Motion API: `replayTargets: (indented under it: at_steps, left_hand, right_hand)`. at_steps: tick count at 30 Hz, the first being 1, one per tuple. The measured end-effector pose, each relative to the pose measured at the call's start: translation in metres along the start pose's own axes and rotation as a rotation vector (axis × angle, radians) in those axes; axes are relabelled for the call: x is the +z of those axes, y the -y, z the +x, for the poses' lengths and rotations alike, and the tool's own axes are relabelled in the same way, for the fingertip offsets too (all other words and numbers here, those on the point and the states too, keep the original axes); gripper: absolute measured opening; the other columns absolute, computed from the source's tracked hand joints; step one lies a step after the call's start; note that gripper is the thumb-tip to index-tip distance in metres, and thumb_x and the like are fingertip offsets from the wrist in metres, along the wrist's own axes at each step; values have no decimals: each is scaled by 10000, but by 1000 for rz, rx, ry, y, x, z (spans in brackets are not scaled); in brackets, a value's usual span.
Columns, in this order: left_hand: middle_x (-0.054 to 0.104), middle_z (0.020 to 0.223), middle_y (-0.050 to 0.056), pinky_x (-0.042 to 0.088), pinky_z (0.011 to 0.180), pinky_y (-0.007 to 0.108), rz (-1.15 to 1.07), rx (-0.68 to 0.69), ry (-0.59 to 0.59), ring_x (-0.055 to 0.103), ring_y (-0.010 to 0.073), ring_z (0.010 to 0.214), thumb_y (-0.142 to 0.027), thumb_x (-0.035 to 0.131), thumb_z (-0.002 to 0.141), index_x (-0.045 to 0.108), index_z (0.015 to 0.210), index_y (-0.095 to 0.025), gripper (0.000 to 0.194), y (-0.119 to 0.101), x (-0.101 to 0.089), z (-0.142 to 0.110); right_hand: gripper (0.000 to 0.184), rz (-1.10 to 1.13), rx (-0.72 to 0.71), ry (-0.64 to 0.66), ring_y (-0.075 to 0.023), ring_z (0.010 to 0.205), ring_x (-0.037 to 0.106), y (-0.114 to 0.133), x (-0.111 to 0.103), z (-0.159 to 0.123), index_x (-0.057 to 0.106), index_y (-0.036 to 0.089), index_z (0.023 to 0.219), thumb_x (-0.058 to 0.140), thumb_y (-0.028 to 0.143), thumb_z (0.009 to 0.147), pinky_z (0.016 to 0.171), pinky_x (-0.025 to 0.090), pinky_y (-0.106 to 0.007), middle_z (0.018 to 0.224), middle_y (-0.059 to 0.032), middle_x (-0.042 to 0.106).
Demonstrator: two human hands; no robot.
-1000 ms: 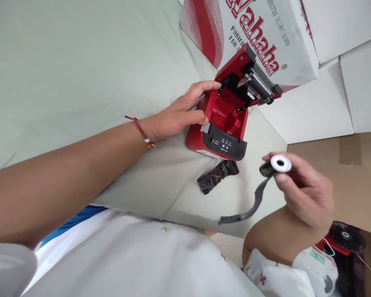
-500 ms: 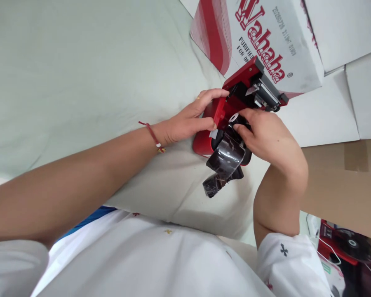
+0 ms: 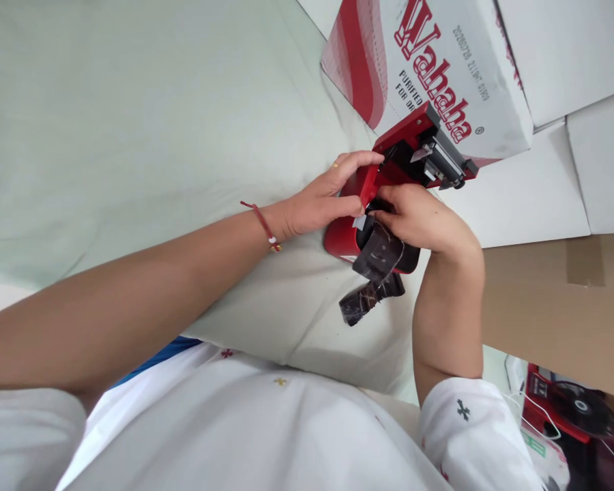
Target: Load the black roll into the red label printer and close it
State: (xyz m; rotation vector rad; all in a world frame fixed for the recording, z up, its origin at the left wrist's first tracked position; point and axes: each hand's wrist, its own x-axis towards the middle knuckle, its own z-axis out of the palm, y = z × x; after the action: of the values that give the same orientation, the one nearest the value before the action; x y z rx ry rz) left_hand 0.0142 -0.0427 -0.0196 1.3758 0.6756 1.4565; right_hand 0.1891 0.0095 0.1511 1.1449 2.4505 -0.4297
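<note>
A small red printer with its lid raised stands on the pale cloth; a grey roller shows on the lid. My left hand holds the printer's side, forefinger at the lid and thumb at the body's rim. My right hand is closed inside the printer's opening on a roll of dark glossy film, mostly hidden by the fingers. From the roll a loose length of film hangs over the printer's front edge, its crinkled end in front of the printer.
Behind the printer stands a white and red Wahaha carton. White boxes and a brown cardboard box line the right side. At the lower right sit a red device with a black disc and white cables.
My right hand has moved left and deeper into the printer with the roll, whose white core is now hidden. My left hand keeps its hold. The whole view has shifted slightly.
</note>
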Motion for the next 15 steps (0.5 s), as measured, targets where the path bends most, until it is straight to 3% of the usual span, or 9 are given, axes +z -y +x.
replayTargets:
  at_steps: [4, 7, 11, 15]
  left_hand:
    - [604, 1683, 12, 338, 1469, 592, -1, -1, 8, 492, 364, 1649, -342, 796, 872, 615, 1582, -409, 736, -1, 0, -1]
    - [575, 1724, 14, 329, 1477, 588, 12, -15, 15, 479, 362, 1673, -334, 771, 880, 595, 1610, -402, 754, -2, 0, -2]
    - [526, 1799, 11, 328, 1482, 577, 18, -13, 16, 445, 369, 1718, -371, 786, 881, 540, 1657, -396, 814, -2, 0, -1]
    - [473, 1856, 7, 342, 1478, 577, 14, -3, 32, 427, 381, 1744, -446, 800, 899, 506, 1681, -402, 837, 0, 0, 0]
  right_hand:
    - [126, 21, 0, -48, -222, 846, 677, -4, 7, -2, 769, 181, 1023, 646, 208, 1028, 831, 498, -371, 983, -86, 791]
    - [263, 27, -94, -175, -265, 1006, 746, -5, 14, -14, 802, 152, 1123, 566, 263, 1094, 933, 556, -406, 1149, -146, 817]
    - [337, 148, -206, -543, -273, 1302, 768, 2, 46, -48, 789, 184, 1336, 534, 324, 1166, 1137, 598, -440, 1402, -156, 814]
    - [361, 80, -257, -902, -278, 1402, 739, 18, 103, -87, 730, 216, 1469, 608, 195, 1130, 1206, 592, -503, 1481, -167, 794]
